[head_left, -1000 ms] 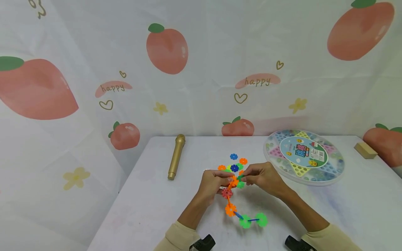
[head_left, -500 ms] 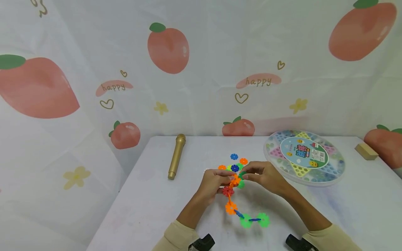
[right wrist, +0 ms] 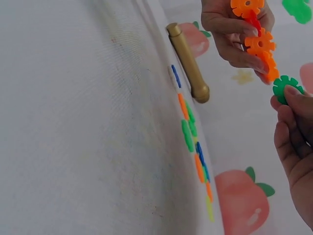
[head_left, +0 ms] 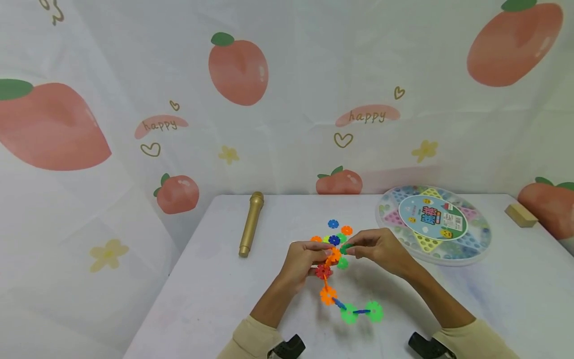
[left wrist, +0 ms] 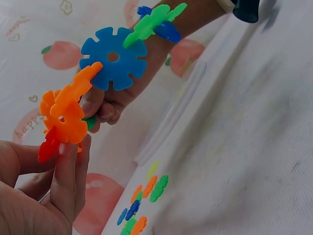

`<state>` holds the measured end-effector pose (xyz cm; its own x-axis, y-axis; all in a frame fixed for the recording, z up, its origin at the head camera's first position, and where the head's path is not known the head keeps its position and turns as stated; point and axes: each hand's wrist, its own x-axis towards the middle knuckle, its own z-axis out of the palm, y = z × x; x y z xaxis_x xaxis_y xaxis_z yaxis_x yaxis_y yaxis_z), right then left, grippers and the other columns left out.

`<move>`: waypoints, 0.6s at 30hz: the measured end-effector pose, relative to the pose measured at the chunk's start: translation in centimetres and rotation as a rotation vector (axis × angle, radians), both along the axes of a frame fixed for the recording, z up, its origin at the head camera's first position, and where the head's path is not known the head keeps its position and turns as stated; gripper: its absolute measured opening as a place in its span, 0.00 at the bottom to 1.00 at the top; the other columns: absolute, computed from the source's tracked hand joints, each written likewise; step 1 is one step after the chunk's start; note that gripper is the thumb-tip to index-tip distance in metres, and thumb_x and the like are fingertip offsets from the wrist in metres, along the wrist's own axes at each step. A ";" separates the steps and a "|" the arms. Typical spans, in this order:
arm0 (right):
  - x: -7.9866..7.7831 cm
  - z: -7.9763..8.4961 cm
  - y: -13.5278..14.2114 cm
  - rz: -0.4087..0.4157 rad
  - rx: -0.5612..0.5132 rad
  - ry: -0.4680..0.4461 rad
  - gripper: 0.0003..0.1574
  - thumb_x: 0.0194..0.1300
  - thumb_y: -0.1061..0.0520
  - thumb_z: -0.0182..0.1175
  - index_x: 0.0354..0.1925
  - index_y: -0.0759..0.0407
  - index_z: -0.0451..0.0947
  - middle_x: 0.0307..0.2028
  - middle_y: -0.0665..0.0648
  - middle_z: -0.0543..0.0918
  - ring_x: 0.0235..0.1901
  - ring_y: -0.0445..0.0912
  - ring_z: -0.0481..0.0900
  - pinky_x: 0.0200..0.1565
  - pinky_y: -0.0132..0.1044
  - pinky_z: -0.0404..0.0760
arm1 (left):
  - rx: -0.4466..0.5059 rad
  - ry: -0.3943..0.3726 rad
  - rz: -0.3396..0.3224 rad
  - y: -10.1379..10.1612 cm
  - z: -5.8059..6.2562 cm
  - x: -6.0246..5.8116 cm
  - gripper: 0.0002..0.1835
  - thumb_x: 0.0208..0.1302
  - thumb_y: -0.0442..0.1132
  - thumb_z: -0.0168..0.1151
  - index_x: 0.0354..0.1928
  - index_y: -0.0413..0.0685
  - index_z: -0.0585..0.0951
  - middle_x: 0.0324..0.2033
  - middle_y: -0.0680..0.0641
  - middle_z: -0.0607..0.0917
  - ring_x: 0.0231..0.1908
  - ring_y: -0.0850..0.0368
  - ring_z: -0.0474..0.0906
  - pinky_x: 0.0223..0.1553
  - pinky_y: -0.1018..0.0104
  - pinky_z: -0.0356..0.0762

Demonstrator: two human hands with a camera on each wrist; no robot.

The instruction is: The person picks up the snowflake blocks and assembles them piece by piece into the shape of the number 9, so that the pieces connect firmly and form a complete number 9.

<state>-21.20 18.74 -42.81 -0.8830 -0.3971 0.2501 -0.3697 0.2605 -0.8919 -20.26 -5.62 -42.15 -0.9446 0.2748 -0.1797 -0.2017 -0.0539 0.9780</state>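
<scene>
My left hand [head_left: 301, 260] pinches the upper end of a chain of notched, flower-shaped interlocking discs. Orange and red discs sit near its fingers; the rest of the chain [head_left: 328, 295] hangs down over the table with orange, blue and bright green pieces, slotted edge to edge. In the left wrist view a blue disc [left wrist: 113, 58] faces the camera. Between thumb and fingertips, my right hand [head_left: 381, 251] pinches a dark green disc [right wrist: 285, 88]. That disc's edge is right at the end orange disc [right wrist: 270, 67] of the chain.
Several loose discs [head_left: 333, 224] lie on the white table [head_left: 215, 299] beyond the hands. A gold microphone-shaped stick [head_left: 252, 224] lies at back left. At back right are a round Chinese checkers board [head_left: 477, 239] and a wooden block [head_left: 521, 215].
My right hand has shifted slightly up and away with the dark green disc, which has turned a little. The hanging chain has risen slightly; the left hand keeps its grip.
</scene>
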 end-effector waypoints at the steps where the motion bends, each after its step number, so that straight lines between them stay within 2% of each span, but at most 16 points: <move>1: 0.0 0.1 0.0 -0.002 0.003 0.001 0.05 0.71 0.61 0.69 0.43 0.57 0.91 0.38 0.54 0.93 0.36 0.63 0.88 0.42 0.41 0.90 | 0.000 -0.001 0.001 0.0 0.0 0.0 0.12 0.70 0.35 0.68 0.51 0.37 0.90 0.38 0.45 0.92 0.36 0.53 0.93 0.31 0.71 0.86; 6: 0.1 0.3 0.0 -0.002 0.005 0.016 0.05 0.71 0.61 0.70 0.43 0.56 0.91 0.37 0.56 0.92 0.35 0.62 0.87 0.41 0.45 0.90 | 0.009 -0.007 0.006 0.1 0.0 0.0 0.13 0.70 0.36 0.69 0.51 0.37 0.90 0.37 0.46 0.92 0.35 0.54 0.92 0.32 0.71 0.87; 12: 0.1 0.1 -0.2 0.008 -0.004 0.053 0.06 0.70 0.63 0.70 0.41 0.55 0.92 0.35 0.67 0.90 0.31 0.53 0.85 0.36 0.42 0.87 | 0.022 -0.008 0.005 0.2 -0.1 0.1 0.12 0.69 0.34 0.68 0.51 0.36 0.90 0.35 0.46 0.92 0.31 0.58 0.90 0.30 0.71 0.86; 18: 0.2 -0.1 -0.6 -0.011 -0.006 0.128 0.06 0.67 0.64 0.72 0.39 0.55 0.93 0.32 0.64 0.91 0.27 0.46 0.84 0.31 0.39 0.85 | 0.010 -0.005 0.028 0.3 -0.2 0.3 0.12 0.69 0.33 0.67 0.51 0.36 0.90 0.35 0.47 0.91 0.30 0.60 0.89 0.29 0.71 0.86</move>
<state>-21.01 18.11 -42.92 -0.8481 -0.3856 0.3633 -0.4777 0.2598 -0.8393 -19.98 -5.28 -42.34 -0.9511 0.2500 -0.1814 -0.2046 -0.0697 0.9764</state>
